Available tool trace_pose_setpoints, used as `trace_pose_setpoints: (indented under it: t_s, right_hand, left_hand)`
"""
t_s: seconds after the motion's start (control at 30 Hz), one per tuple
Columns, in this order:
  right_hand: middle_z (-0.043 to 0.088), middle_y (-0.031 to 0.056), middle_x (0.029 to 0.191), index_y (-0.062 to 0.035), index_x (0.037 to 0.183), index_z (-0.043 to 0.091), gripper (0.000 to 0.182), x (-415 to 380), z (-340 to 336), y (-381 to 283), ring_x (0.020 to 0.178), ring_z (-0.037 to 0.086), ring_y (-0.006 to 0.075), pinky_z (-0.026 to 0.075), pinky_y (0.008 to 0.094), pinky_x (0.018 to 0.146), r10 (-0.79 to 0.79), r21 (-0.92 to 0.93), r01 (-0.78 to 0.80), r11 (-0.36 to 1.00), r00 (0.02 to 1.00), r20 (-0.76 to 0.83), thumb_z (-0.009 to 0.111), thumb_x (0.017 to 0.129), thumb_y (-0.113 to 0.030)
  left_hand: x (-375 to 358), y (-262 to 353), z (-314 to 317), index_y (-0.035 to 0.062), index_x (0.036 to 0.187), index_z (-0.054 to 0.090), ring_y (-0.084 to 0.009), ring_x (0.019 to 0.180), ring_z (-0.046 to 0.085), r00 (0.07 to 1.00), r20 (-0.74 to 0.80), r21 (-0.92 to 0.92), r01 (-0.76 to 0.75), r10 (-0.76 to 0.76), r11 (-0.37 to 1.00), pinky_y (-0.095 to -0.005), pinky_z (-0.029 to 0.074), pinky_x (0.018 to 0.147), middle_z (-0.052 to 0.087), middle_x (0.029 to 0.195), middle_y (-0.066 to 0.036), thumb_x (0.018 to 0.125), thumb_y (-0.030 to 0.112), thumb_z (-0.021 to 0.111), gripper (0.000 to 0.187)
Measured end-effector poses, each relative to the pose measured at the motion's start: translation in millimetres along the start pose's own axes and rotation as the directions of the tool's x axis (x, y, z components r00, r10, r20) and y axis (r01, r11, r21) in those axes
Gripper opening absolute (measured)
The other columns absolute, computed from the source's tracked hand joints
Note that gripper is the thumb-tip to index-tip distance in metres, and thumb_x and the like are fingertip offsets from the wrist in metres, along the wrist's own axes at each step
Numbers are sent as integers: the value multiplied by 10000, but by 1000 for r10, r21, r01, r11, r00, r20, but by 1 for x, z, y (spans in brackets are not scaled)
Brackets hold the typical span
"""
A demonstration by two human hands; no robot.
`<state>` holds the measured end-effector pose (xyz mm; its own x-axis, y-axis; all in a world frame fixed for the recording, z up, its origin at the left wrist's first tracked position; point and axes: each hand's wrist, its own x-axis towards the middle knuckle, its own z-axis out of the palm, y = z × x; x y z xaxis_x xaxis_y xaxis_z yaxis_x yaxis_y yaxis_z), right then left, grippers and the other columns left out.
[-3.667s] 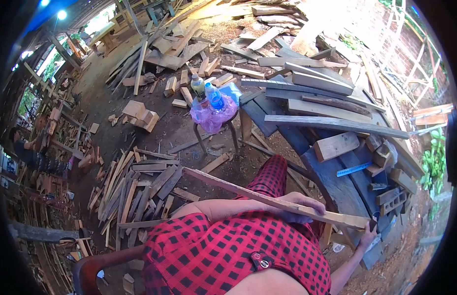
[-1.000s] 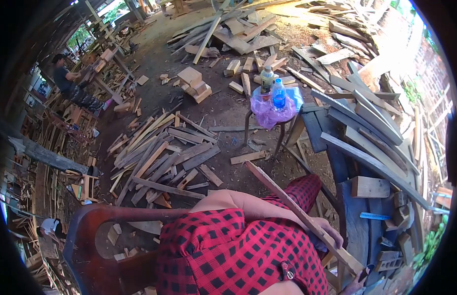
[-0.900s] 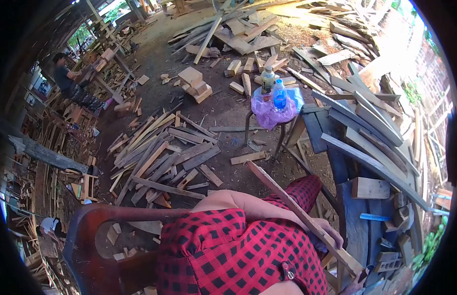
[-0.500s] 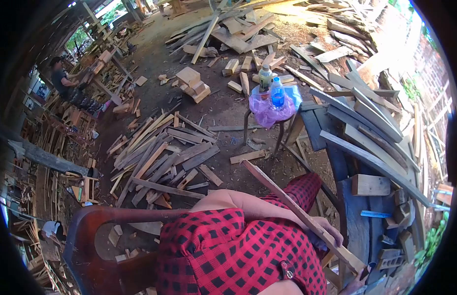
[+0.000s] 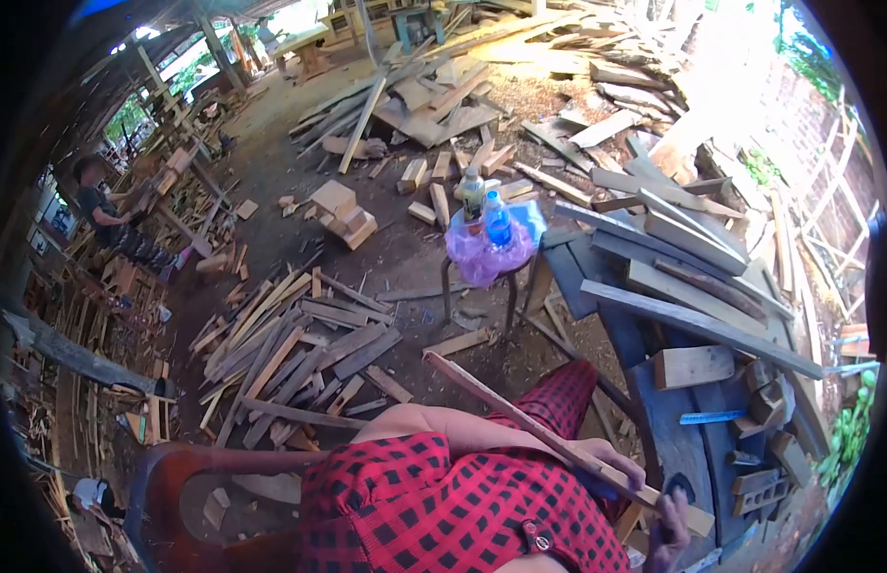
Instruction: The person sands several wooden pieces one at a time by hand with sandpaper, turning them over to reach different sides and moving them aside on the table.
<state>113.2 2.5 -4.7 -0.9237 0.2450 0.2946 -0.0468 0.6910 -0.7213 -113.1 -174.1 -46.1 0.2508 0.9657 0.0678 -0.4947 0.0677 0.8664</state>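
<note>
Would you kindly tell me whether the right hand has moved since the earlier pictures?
Yes: against the blue ruler, the right hand has shifted slightly left in the picture, nearer the left hand on the plank.

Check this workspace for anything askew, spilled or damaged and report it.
Loose clutter stands out: wood offcuts lie jumbled on the ground, and boards on the bench cross at odd angles, not squarely stacked. The blue bottle is upright, with no spill visible. The wooden strip in the left hand shows no clear break.

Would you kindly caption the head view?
Left hand holds a wooden strip, right hand near its end, beside a bench.
</note>
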Motion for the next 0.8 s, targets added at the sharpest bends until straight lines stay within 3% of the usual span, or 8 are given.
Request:
trace_pose_setpoints:
  t_s: [0.03,0.13,0.33,0.53,0.63,0.67,0.73,0.8]
  right_hand:
    - [524,207,1307,-21,1309,522,580,-26,-12,51,1247,476,296,270,342,1089,148,-19,-148,989,989,-21,672,832,-314]
    - [546,155,1297,32,1259,547,373,-55,-51,120,1200,495,214,327,308,1037,530,114,-519,847,812,-245,558,911,-101]
    - [606,125,1210,31,1227,569,357,-69,-76,183,1156,523,192,338,287,1014,790,69,-801,595,566,-234,570,902,-115]
    - [553,156,1284,28,1207,587,338,-2,7,12,1262,454,228,320,330,1050,303,48,-299,953,948,-94,565,885,-71]
    - [514,167,1330,30,1211,586,343,9,6,-16,1308,410,247,308,351,1067,66,-89,-58,994,993,99,563,879,-53]
    - [514,167,1330,30,1211,586,343,-1,3,4,1308,410,247,308,351,1067,59,-90,-51,995,994,93,563,879,-53]
    - [510,156,1337,26,1202,593,332,-40,-15,81,1284,426,231,313,337,1061,367,207,-334,920,919,-146,569,886,-71]
    - [583,121,1222,19,1197,602,327,-62,-46,131,1143,517,187,390,307,971,514,236,-459,856,801,-307,582,890,-94]
  left_hand:
    - [-1,3,2,134,1243,548,-11,658,462,1000,-6,-18,-25,25,1000,-166,316,550,497,819,71,941,172,549,304]
    - [0,2,4,121,1274,528,-13,630,454,995,35,-84,-95,98,992,-172,308,527,487,785,58,939,171,548,340]
    - [3,-12,-3,111,1293,499,-36,626,469,976,93,-147,-181,196,972,-179,330,537,500,776,28,899,201,611,419]
    - [-2,3,9,121,1260,529,-17,607,442,1000,18,-158,-22,25,987,-173,295,515,471,761,67,911,212,596,367]
    - [-1,10,11,144,1242,558,-13,624,446,978,5,205,-206,209,957,-162,305,527,489,794,81,938,158,553,304]
    - [0,3,9,144,1242,558,-13,624,446,978,8,214,-207,210,955,-162,305,527,489,794,81,938,158,553,304]
    - [2,-2,3,138,1223,574,-8,625,444,998,-22,-238,59,-66,969,-165,309,526,498,794,82,942,188,557,285]
    - [1,4,6,134,1192,590,0,592,434,993,-35,-67,-111,108,992,-158,296,500,482,754,82,953,196,545,250]
